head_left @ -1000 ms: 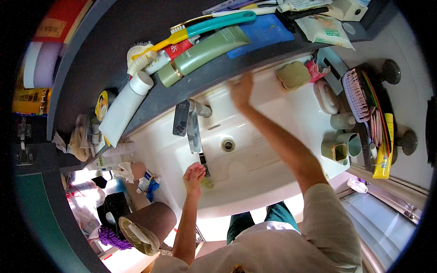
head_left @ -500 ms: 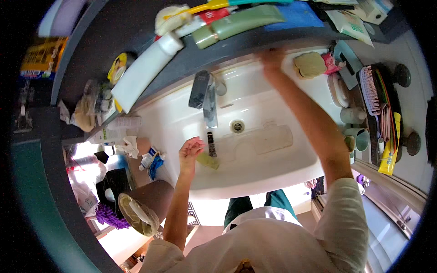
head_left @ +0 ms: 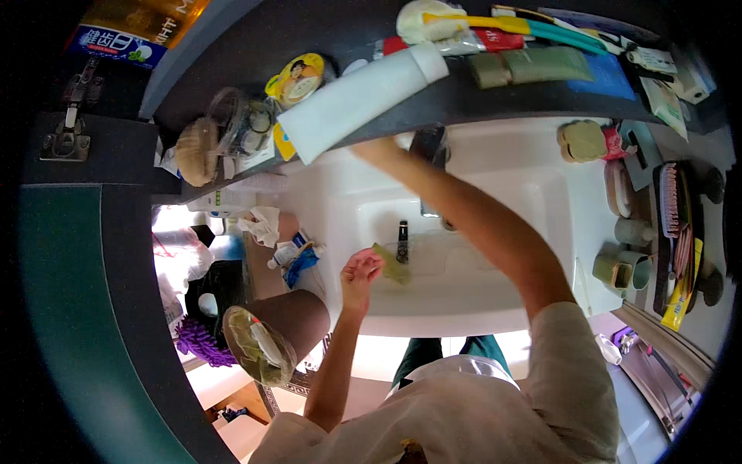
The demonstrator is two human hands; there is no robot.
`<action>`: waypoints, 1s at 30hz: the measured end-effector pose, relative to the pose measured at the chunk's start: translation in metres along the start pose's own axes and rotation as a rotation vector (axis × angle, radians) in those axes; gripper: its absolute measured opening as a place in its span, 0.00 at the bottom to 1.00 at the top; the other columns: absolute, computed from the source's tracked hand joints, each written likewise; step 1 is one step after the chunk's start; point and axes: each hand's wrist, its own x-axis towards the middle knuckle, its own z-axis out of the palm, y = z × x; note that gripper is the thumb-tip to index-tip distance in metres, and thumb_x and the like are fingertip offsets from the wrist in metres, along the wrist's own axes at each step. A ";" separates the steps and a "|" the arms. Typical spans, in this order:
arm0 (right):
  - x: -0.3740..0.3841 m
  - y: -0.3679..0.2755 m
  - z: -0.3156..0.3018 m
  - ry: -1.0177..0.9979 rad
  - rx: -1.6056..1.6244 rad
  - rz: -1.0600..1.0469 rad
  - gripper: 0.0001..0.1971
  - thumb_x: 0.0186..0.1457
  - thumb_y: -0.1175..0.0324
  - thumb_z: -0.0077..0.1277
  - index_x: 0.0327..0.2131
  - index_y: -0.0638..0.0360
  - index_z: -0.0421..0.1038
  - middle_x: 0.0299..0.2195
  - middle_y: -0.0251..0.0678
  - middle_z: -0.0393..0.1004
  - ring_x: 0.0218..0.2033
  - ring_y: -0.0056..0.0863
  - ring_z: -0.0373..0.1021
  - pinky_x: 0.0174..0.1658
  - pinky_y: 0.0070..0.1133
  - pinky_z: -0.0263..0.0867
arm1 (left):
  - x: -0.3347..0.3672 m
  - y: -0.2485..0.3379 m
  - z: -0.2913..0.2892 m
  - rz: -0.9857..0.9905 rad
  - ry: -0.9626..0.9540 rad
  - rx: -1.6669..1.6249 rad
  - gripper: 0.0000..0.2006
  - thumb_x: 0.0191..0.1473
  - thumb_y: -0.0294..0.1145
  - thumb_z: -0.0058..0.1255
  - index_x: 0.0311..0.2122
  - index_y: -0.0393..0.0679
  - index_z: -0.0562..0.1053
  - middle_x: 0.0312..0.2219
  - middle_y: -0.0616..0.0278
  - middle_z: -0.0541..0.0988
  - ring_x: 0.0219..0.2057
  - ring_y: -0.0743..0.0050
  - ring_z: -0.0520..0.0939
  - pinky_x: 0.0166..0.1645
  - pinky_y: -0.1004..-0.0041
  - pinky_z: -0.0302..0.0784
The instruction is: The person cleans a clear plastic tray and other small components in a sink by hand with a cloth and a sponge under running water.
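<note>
holding a small yellow-green sponge [head_left: 393,264] pinched in the left hand [head_left: 360,271] over the white sink [head_left: 495,301], at 9 o'clock from the dark faucet spout [head_left: 402,241]; reaching the right hand [head_left: 376,150] toward 12 o'clock under the dark shelf [head_left: 232,46], grip impossible to tell; looks mid-wipe, basin seemingly clean, back edge likely left.

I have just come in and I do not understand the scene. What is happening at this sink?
A person leans over a white sink. The left hand holds a small yellow-green pad, perhaps a sponge, at the basin's near edge beside the faucet spout. The right hand reaches far back, up to the dark shelf, just under a large white tube lying there. No running water is visible.
</note>
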 end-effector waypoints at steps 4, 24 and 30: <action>0.029 -0.045 0.106 -0.057 0.256 0.030 0.18 0.48 0.64 0.42 0.43 0.59 0.59 0.41 0.42 0.64 0.43 0.39 0.60 0.46 0.29 0.56 | -0.004 0.017 0.012 0.039 -0.019 -0.029 0.08 0.49 0.27 0.41 0.36 0.42 0.69 0.28 0.67 0.72 0.32 0.79 0.73 0.38 0.79 0.68; 0.036 0.041 0.058 0.508 0.616 0.413 0.16 0.53 0.60 0.35 0.45 0.52 0.56 0.39 0.34 0.64 0.42 0.28 0.62 0.43 0.25 0.61 | -0.038 -0.002 -0.014 -0.094 -0.001 -0.026 0.09 0.49 0.28 0.43 0.37 0.42 0.68 0.29 0.66 0.71 0.33 0.75 0.72 0.41 0.73 0.69; 0.012 0.012 -0.025 0.304 0.693 0.163 0.12 0.55 0.59 0.32 0.39 0.51 0.60 0.37 0.36 0.63 0.42 0.27 0.61 0.46 0.24 0.60 | -0.021 0.014 0.012 0.021 -0.061 -0.094 0.09 0.48 0.24 0.40 0.37 0.41 0.68 0.30 0.65 0.72 0.32 0.78 0.73 0.40 0.78 0.68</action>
